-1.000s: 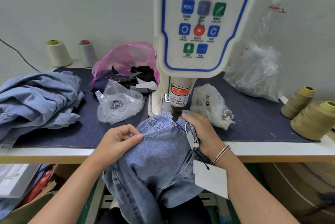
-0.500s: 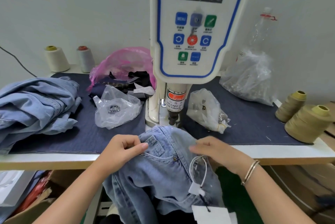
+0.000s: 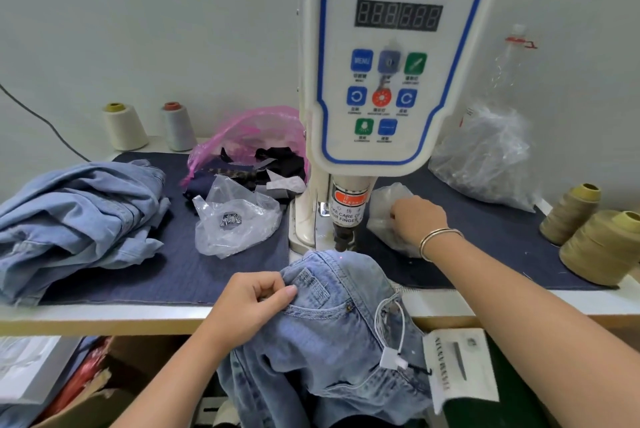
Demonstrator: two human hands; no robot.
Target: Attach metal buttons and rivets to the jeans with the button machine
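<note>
Light blue jeans (image 3: 332,327) hang over the table's front edge, waistband up near the punch (image 3: 343,240) of the white servo button machine (image 3: 391,57). A small rivet (image 3: 349,306) shows at the pocket corner. My left hand (image 3: 249,306) pinches the waistband beside the coin pocket. My right hand (image 3: 414,218) is off the jeans, reaching into a small clear plastic bag (image 3: 388,213) right of the punch; its fingertips are hidden in the bag. A white hang tag (image 3: 460,365) dangles from the jeans on a string.
A heap of blue denim (image 3: 76,220) lies at the left. A clear bag with metal pieces (image 3: 235,220) and a pink bag (image 3: 249,137) sit left of the machine. Thread cones (image 3: 602,244) stand at right, two spools (image 3: 124,126) at back left, a crumpled clear bag (image 3: 485,154) behind.
My right hand let go of the jeans and moved up and right into the small plastic bag. The jeans slid back from under the punch toward me. My left hand kept its pinch.
</note>
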